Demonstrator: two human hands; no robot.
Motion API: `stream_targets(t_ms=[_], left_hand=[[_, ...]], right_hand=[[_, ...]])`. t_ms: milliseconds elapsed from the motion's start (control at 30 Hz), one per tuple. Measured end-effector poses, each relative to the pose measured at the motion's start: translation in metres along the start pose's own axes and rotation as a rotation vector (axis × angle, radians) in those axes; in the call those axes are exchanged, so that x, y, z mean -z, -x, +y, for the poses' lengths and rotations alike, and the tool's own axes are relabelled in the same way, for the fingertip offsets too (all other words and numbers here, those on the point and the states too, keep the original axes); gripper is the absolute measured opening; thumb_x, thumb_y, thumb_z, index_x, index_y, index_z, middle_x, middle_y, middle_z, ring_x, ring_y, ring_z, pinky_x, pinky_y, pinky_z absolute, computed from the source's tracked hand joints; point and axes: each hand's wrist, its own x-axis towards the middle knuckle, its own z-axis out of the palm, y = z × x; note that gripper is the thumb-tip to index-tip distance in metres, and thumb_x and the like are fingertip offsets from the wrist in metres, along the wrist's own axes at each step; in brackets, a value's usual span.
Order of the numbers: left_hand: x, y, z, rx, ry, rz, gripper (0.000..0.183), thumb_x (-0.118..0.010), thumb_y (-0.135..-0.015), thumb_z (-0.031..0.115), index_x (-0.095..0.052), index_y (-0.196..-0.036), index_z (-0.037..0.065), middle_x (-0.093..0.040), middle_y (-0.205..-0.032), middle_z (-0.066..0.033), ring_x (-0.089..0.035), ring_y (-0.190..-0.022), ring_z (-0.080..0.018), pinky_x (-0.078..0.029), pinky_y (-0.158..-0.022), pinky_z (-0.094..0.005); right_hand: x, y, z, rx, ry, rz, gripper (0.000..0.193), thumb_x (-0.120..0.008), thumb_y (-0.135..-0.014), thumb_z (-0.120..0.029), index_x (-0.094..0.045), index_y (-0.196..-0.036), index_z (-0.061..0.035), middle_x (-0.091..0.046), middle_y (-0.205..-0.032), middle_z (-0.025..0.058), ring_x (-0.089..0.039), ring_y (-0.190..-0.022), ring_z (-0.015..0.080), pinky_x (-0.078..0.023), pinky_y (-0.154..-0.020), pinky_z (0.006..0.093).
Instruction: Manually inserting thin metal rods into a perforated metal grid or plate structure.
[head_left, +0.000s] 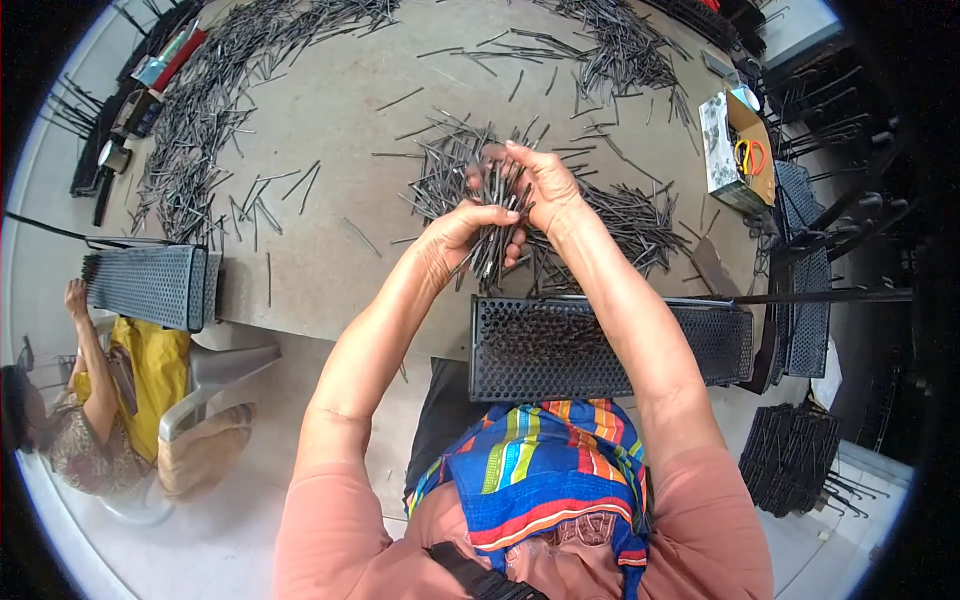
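A loose bundle of thin dark sticks (487,250) is held between both my hands over the table. My left hand (452,232) closes on its near side, thumb laid across the sticks. My right hand (550,188) curls around the far right side, its fingers partly blurred and hidden by the sticks. Beneath and around my hands spreads a pile of similar sticks (630,225). Close to my body, a black perforated rack (700,345) sits at the table edge under my right forearm. Dark tips fill many of its holes on the left part.
Larger stick heaps (185,150) cover the table's far and left sides. At the right stands a box (722,150) with orange-handled scissors (750,156). Hooked black rods and racks crowd the right edge. On the left, another person's hand (76,298) touches a second perforated rack (145,285).
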Motion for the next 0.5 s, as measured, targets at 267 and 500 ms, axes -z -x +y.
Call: stream_targets(t_ms=[267,500], left_hand=[[0.02,-0.014,-0.004,0.095,-0.155,0.073,0.021,-0.075,-0.078,0.011,-0.064,-0.089,-0.003,-0.065,-0.072,-0.0121,-0.064,-0.058,-0.0209,-0.058,-0.053,-0.0368],[0.067,-0.021,-0.015,-0.223,0.356,0.2,0.013,-0.067,-0.084,0.009,-0.064,-0.092,-0.001,-0.068,-0.084,-0.0141,-0.068,-0.074,-0.027,-0.059,-0.068,-0.0434]], right_hand=[[0.026,-0.02,-0.005,0.682,0.036,0.562,0.008,-0.055,-0.09,0.002,-0.059,-0.097,0.0021,-0.066,-0.088,0.0126,-0.063,-0.066,0.0224,-0.052,-0.058,0.0366],[-0.009,0.005,0.017,0.539,1.327,0.915,0.069,-0.076,-0.067,-0.015,-0.053,-0.127,0.01,-0.059,-0.125,0.0257,-0.057,-0.119,0.0334,-0.043,-0.101,0.038]])
